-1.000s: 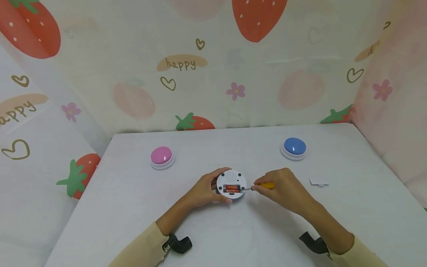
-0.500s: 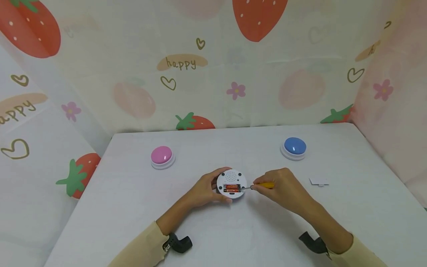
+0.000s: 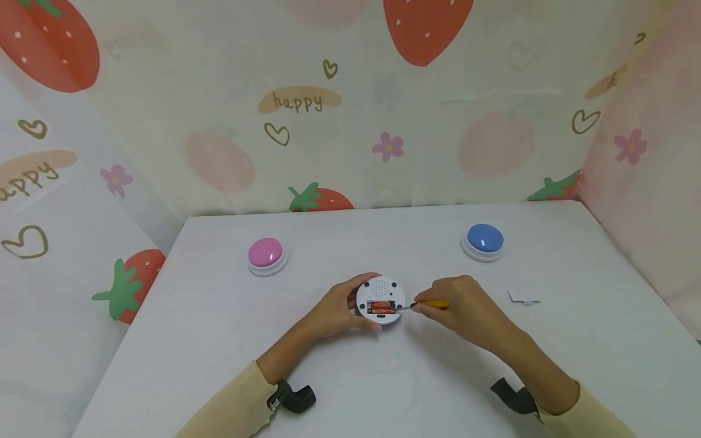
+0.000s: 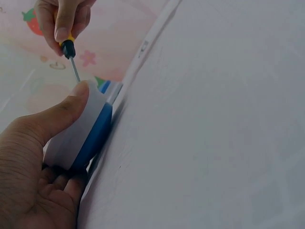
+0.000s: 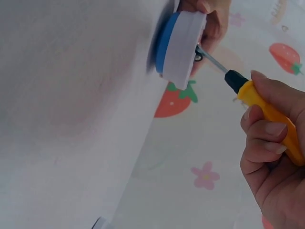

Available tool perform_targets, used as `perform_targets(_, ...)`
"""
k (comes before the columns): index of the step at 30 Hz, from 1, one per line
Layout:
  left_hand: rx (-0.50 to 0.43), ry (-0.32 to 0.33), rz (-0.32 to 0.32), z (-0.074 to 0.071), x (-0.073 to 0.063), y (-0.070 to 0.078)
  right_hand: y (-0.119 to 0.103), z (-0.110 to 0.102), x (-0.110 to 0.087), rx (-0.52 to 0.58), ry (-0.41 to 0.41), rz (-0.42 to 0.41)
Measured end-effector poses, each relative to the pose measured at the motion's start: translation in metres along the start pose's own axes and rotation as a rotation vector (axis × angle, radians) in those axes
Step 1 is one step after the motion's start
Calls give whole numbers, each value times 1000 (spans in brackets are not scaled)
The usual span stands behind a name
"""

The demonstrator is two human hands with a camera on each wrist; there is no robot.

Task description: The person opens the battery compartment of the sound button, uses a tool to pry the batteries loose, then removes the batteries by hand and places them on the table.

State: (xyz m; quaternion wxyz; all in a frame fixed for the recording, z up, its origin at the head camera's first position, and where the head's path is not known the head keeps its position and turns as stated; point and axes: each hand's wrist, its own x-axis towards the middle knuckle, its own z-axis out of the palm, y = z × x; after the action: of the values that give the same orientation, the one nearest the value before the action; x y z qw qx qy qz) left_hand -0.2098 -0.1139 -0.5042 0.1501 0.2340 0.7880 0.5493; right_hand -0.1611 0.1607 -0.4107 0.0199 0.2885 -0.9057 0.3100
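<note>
My left hand [image 3: 334,311] grips a round white push button [image 3: 380,287] by its side, thumb in front and fingers behind. It lies upside down, its blue dome [image 5: 167,43] against the table. Two red batteries [image 3: 381,304] sit in its uncovered compartment. My right hand [image 3: 462,307] holds a small screwdriver [image 5: 267,107] with a yellow handle and black collar. Its metal shaft points left, the tip at the right end of the batteries. In the left wrist view, my left thumb [image 4: 71,107] presses on the white base and the tip is hidden behind it.
A pink button [image 3: 265,252] stands at the back left of the white table [image 3: 350,389], and a blue button [image 3: 485,238] at the back right. A small white battery cover [image 3: 524,297] lies right of my right hand. Printed cloth walls [image 3: 230,48] close in the back and sides.
</note>
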Motion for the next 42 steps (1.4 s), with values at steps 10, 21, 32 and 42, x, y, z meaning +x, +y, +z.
perform_targets(10, -14, -1, -8, 2, 0, 0, -10, -8, 18, -153, -94, -89)
perform_targets(21, -7, 5, 11, 1, 1, 0, -17, -9, 25, -137, -133, -36)
perform_targets(32, -22, 2, 3, 1, 0, -1, 5, -2, 17, 38, -77, 57)
perform_targets(42, -7, 8, 10, 1, -1, 0, 15, 4, 9, 118, 11, 129)
